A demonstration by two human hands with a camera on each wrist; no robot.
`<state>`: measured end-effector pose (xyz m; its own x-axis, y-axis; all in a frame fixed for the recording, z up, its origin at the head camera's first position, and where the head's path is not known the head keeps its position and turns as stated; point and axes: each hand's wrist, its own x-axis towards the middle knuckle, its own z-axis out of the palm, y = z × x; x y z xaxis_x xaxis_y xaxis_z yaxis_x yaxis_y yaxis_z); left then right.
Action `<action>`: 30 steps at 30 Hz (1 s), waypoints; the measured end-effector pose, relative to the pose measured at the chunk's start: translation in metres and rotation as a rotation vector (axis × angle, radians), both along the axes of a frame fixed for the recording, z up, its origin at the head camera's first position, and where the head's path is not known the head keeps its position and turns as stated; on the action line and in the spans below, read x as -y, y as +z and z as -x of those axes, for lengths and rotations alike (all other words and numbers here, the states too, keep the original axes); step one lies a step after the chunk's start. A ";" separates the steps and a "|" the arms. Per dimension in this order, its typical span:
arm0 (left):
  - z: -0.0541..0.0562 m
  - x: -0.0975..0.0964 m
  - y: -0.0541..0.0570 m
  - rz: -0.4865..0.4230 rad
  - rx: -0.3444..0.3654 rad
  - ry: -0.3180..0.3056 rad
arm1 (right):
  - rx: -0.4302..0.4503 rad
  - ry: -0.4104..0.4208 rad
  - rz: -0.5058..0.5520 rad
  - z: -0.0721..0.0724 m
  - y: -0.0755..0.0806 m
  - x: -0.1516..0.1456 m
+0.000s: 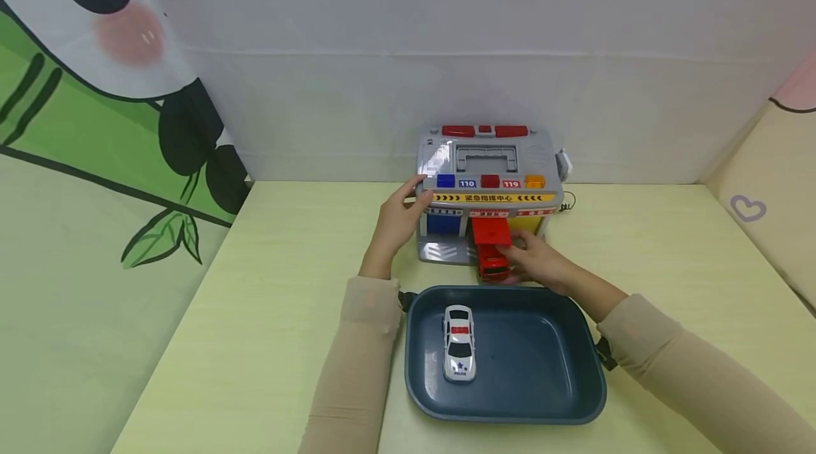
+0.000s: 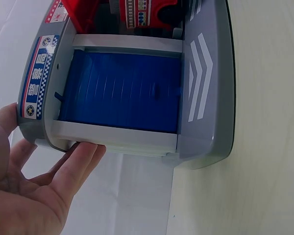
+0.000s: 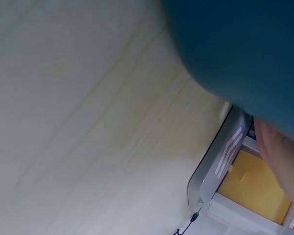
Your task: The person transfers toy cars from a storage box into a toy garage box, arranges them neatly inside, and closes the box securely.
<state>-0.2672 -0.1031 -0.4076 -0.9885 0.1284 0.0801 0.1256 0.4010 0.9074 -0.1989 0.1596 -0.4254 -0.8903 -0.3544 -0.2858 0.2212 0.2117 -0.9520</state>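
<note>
A grey toy rescue station (image 1: 487, 197) stands against the back wall. My left hand (image 1: 398, 224) holds its left front corner; in the left wrist view that hand's (image 2: 39, 191) fingers press the side wall beside the lowered blue door (image 2: 122, 90). At the middle bay the red door (image 1: 491, 231) is swung up. My right hand (image 1: 542, 263) grips a red toy fire truck (image 1: 492, 263), which sits partly under that door. Its front end sticks out over the ramp. The yellow door (image 3: 255, 186) on the right is down. In the right wrist view, most of the right hand (image 3: 284, 161) is hidden.
A dark blue tray (image 1: 503, 420) lies in front of the station, below both hands. A white toy police car (image 1: 460, 344) rests in its left half. A white handset (image 1: 564, 165) with a coiled cord (image 1: 567, 203) hangs at the station's right side.
</note>
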 end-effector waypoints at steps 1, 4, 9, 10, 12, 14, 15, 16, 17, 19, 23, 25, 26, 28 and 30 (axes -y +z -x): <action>0.000 0.000 0.000 0.001 -0.001 0.001 | 0.004 -0.003 0.011 0.000 0.000 0.000; 0.000 0.000 0.000 0.005 -0.004 0.002 | 0.030 -0.014 0.037 0.000 0.000 0.000; 0.000 0.000 0.000 0.009 -0.003 0.002 | 0.057 -0.027 0.044 0.000 0.000 0.000; 0.000 0.000 0.000 0.009 -0.002 0.001 | 0.058 -0.030 0.041 0.000 0.000 0.000; 0.000 0.000 0.001 0.009 0.001 -0.001 | 0.059 -0.036 0.044 0.001 0.000 0.001; -0.001 0.000 0.001 0.009 0.004 -0.002 | 0.063 -0.041 0.048 0.001 0.000 0.002; -0.001 0.000 0.001 0.008 0.003 -0.002 | 0.069 -0.044 0.055 0.001 0.000 0.002; -0.001 0.001 0.001 0.008 0.004 -0.002 | 0.076 -0.046 0.064 0.001 0.001 0.002; -0.001 0.001 0.000 0.008 0.001 -0.002 | 0.084 -0.047 0.076 0.001 0.001 0.002; -0.001 0.001 0.000 0.005 -0.005 -0.003 | 0.100 -0.042 0.102 0.001 0.003 0.002; 0.000 0.001 0.000 0.001 -0.015 -0.006 | 0.142 -0.033 0.176 0.001 0.004 0.000; 0.000 0.001 0.000 0.000 -0.016 -0.007 | 0.155 -0.025 0.208 0.001 0.004 -0.002; 0.000 0.001 0.001 0.001 -0.015 -0.008 | 0.162 -0.021 0.219 0.001 0.004 -0.003; 0.000 0.001 0.001 0.001 -0.012 -0.008 | 0.167 -0.005 0.239 0.002 0.004 -0.005; -0.001 0.000 0.001 -0.001 -0.009 -0.008 | 0.169 0.005 0.248 0.002 0.004 -0.007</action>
<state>-0.2666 -0.1036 -0.4064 -0.9866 0.1367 0.0894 0.1374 0.3988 0.9067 -0.2013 0.1664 -0.4210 -0.8355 -0.4364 -0.3340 0.3804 -0.0208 -0.9246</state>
